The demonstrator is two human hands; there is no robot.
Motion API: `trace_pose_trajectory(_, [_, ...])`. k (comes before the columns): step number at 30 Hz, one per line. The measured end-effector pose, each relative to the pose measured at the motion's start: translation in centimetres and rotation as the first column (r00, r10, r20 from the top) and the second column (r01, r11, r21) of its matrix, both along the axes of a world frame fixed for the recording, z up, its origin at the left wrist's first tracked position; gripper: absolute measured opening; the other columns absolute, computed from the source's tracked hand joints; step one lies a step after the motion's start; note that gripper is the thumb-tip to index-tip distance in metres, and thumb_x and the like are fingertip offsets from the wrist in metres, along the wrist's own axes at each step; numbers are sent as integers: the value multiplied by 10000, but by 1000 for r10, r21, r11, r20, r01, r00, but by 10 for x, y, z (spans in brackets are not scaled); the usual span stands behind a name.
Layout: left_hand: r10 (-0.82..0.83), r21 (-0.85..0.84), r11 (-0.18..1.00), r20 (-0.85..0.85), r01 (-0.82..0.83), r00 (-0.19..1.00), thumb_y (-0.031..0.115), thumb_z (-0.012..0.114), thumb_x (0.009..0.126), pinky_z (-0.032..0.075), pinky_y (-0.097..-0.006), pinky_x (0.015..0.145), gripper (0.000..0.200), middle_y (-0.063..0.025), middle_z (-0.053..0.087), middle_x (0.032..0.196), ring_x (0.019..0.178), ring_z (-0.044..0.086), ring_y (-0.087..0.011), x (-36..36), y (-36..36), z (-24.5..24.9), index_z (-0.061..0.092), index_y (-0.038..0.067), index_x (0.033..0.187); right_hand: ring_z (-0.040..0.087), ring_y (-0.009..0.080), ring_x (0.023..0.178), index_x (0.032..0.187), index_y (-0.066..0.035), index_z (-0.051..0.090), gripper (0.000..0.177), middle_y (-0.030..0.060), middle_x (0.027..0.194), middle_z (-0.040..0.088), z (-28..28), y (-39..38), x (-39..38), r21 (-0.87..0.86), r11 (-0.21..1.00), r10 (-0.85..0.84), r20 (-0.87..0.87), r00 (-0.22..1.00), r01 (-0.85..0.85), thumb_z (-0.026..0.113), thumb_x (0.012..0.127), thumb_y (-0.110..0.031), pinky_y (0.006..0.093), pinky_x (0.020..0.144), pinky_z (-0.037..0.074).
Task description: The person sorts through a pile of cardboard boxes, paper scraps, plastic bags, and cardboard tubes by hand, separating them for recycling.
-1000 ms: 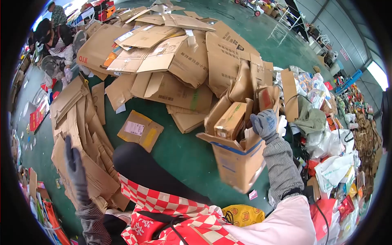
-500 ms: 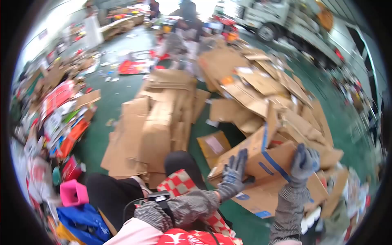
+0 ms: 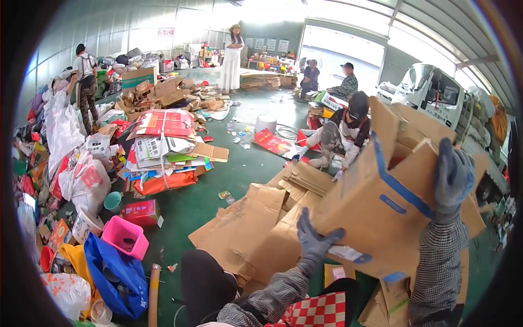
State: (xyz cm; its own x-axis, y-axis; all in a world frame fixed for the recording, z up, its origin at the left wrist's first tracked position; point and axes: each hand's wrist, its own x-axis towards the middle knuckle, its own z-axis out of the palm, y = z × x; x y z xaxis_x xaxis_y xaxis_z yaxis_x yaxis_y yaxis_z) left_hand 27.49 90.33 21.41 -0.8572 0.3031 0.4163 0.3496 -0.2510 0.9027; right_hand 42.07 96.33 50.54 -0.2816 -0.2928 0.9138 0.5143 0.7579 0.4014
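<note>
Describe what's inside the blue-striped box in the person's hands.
Brown cardboard shows in the opening of the box, flaps or loose pieces I can't tell; anything deeper is covered.

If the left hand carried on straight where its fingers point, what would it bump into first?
Probably the flattened cardboard on the floor, seen just past the left hand. The big box is right beside it, though, and depth is unclear.
</note>
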Motion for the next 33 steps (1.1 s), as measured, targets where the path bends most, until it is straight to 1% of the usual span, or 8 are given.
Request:
trace_pose_trajectory(5, [-341,299,921,317,247,885,121,763,615,400,-313,917,954,-138,284,1308,1160,364,-226,-56,-81,-10,146,0,1332,535,267,672,763,-31,607,109,104,712,571,-19,-37,-62,-74,990,126,30,992,-124,597,728,-134,335,647,393])
trace_pose_trajectory(11, [48,11,999,267,-53,962,315,745,639,437,-282,831,822,-139,424,1234,1035,489,-198,-117,-164,-62,335,-3,1276,461,209,449,577,-92,546,230,28,476,458,-44,-66,-157,-137,932,335,-36,942,-336,612,762,-212,314,501,361])
trace_pose_trajectory(15, [243,-346,932,367,-110,898,458,698,631,455,-270,718,750,-137,597,957,840,579,-157,-151,-219,-65,461,50,1214,562,219,563,1019,-185,597,240,47,676,566,-89,-54,-238,-319,946,157,322,934,-49,507,797,-190,346,449,398])
trace_pose_trajectory(20, [600,-866,418,36,-275,799,680,541,616,277,-492,940,885,-165,352,1302,1203,325,-316,-187,-214,-142,327,173,1309,551,289,880,1141,-202,494,462,59,1037,565,-233,-8,-325,-719,637,307,567,765,278,387,808,-504,507,779,360])
trace_pose_trajectory(23, [382,-986,71,169,153,908,724,493,598,82,-570,1000,967,-126,-22,1423,1283,-56,-405,-197,-179,-232,118,270,1366,262,333,1230,1242,-228,407,549,90,1353,288,-370,-8,-275,-609,658,216,716,664,443,395,784,-531,628,951,63])
trace_pose_trajectory(25, [105,-994,-105,-50,-39,993,684,506,622,77,-575,1003,932,-93,-56,1429,1284,-130,-376,-190,-169,-273,92,306,1366,145,335,1283,1318,-279,285,605,89,1382,236,-440,-13,-214,-569,467,330,823,463,677,406,784,-535,622,967,-3])
trace_pose_trajectory(30, [182,-986,-27,-164,-162,969,545,606,647,146,-527,1018,883,-105,56,1421,1300,-43,-347,-161,-151,-253,167,266,1360,65,318,1305,1350,-326,168,650,61,1419,129,-507,2,-165,-670,415,424,741,521,615,427,785,-518,592,984,-46])
trace_pose_trajectory(33, [558,-651,507,-252,-565,791,305,743,593,275,-406,996,801,-129,274,1328,1233,243,-331,-165,-157,-270,352,162,1277,59,301,1310,1353,-321,159,625,46,1425,123,-510,7,-161,-662,413,439,747,500,626,396,806,-507,577,990,-55])
